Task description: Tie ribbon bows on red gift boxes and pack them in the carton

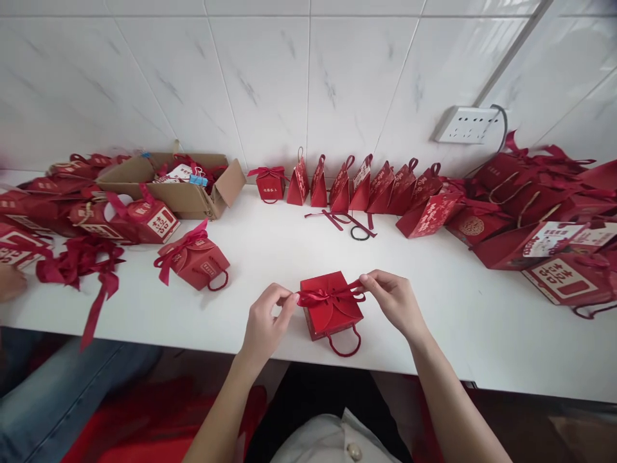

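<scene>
A red gift box (337,318) with petal-shaped top flaps rests on the white table near its front edge. Its twisted cord handle (348,352) hangs toward me. Across the top runs a dark red satin ribbon (319,298), tied in a bow. My left hand (270,315) pinches the bow's left side between thumb and finger. On the other side, my right hand (389,297) is closed on the ribbon's right part. Left of my hands sits another red box (205,260) topped with a ribbon bow.
Several triangular red boxes (340,190) line the tiled wall, with ribbon scraps and a black hair tie (359,233) before them. Red boxes pile up at right (525,193) and left (43,199). A cardboard carton (193,199) and loose ribbon (80,260) lie left, near another person's hand (10,283).
</scene>
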Motion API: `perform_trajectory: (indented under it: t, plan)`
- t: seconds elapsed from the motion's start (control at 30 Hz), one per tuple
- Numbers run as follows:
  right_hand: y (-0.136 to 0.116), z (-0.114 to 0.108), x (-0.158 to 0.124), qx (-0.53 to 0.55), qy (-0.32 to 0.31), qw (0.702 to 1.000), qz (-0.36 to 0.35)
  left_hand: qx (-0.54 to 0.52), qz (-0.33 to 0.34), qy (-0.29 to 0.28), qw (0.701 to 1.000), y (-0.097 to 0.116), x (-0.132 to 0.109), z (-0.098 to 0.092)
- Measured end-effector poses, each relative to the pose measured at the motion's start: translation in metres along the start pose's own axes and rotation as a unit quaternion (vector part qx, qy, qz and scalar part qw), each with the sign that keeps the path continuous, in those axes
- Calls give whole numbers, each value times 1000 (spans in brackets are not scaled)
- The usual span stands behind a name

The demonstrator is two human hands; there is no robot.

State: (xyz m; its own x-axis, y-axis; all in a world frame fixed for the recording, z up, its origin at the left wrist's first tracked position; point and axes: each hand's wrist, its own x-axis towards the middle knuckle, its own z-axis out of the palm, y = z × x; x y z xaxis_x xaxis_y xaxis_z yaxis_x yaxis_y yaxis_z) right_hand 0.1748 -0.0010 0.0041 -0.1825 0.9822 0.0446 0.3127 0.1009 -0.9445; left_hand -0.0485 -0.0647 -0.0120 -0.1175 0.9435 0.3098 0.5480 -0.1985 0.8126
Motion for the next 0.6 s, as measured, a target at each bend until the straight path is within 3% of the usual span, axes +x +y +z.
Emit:
perform_trajectory:
  t: [0.13, 0.27, 0.5, 0.6]
  plan:
    - [2, -8, -1, -10, 29, 1000, -4, 20, 23, 16, 999, -4, -5, -8]
    - [7, -21, 0, -30, 101, 994, 16, 16, -26, 59, 998, -14, -10, -24]
    - [28, -63, -2, 67, 276, 958, 33, 0, -113, 222, 968, -46, -14, -71]
    - [34, -83, -8, 87, 326, 941, 32, 15, -143, 253, 957, -49, -10, -85]
